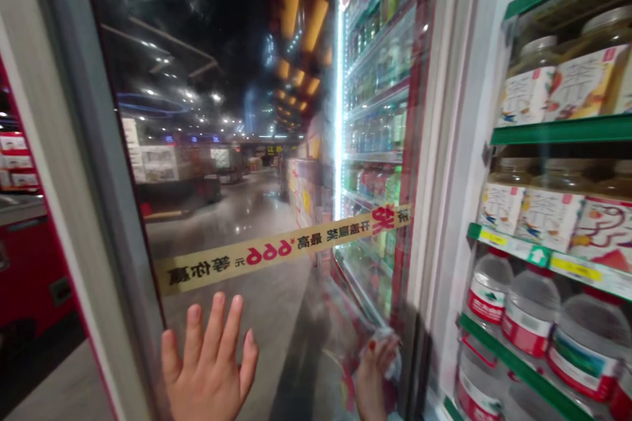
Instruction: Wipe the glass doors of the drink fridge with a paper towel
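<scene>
My left hand [210,362] rests flat with spread fingers against a glass cooler door [232,79], which has a grey-white frame. Across the glass runs a yellow promotional strip [281,250] with red and black Chinese print, reading mirrored from my side. My right hand [378,368] is at the lower edge of the door, gripping a white cloth [382,352] against the glass. Its red-painted nails show, and the hand is partly blurred.
Green shelves at right hold labelled glass jars [528,95] and bottled water [530,312]. A lit drinks cooler [380,99] stands beyond the glass. A red cabinet [29,263] stands at far left, and a shiny store aisle [237,223] stretches ahead.
</scene>
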The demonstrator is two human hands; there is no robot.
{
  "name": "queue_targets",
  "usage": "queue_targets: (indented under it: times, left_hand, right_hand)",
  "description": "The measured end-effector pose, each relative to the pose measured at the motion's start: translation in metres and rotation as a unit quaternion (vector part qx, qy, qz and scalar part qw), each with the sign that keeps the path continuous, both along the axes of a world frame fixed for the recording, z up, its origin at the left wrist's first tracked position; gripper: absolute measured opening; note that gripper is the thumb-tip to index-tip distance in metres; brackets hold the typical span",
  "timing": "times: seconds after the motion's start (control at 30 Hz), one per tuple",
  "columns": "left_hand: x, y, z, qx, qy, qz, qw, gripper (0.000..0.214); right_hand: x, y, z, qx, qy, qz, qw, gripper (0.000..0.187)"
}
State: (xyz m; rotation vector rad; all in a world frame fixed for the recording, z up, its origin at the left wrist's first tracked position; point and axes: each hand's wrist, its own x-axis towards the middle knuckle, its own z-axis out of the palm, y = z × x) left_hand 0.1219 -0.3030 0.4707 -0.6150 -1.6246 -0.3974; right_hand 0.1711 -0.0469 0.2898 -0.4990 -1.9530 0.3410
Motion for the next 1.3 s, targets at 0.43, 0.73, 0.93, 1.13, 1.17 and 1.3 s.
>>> queue_targets:
  times: [0.43, 0.73, 0.93, 1.13, 1.17, 1.3]
  left_hand:
    - [-0.001, -0.002, -0.003, -0.003, 0.001, 0.005, 1.0, 0.075]
    - [0.0, 0.002, -0.003, 0.007, -0.006, -0.008, 1.0, 0.073]
    - [-0.003, 0.002, -0.007, 0.02, -0.008, -0.009, 1.0, 0.074]
    - [-0.002, 0.004, -0.004, 0.016, 0.005, -0.006, 1.0, 0.074]
    - [-0.002, 0.004, -0.003, 0.011, 0.01, -0.003, 1.0, 0.075]
    - [-0.002, 0.002, 0.0, -0.003, 0.029, 0.021, 0.999, 0.08]
  right_hand:
    - [-0.014, 0.049, 0.219, 0.073, 0.098, -0.008, 0.992, 0.079]
    - [0.014, 0.057, 0.14, 0.326, 0.055, 0.059, 0.942, 0.08]
    - [-0.013, 0.039, 0.195, 0.221, 0.07, 0.009, 0.973, 0.094]
    - [0.002, 0.052, 0.17, 0.342, 0.037, 0.106, 0.933, 0.085]
    - [0.0, 0.064, 0.184, 0.274, 0.051, 0.068, 0.958, 0.084]
    - [-0.011, 0.067, 0.235, 0.121, 0.064, 0.002, 0.991, 0.082]
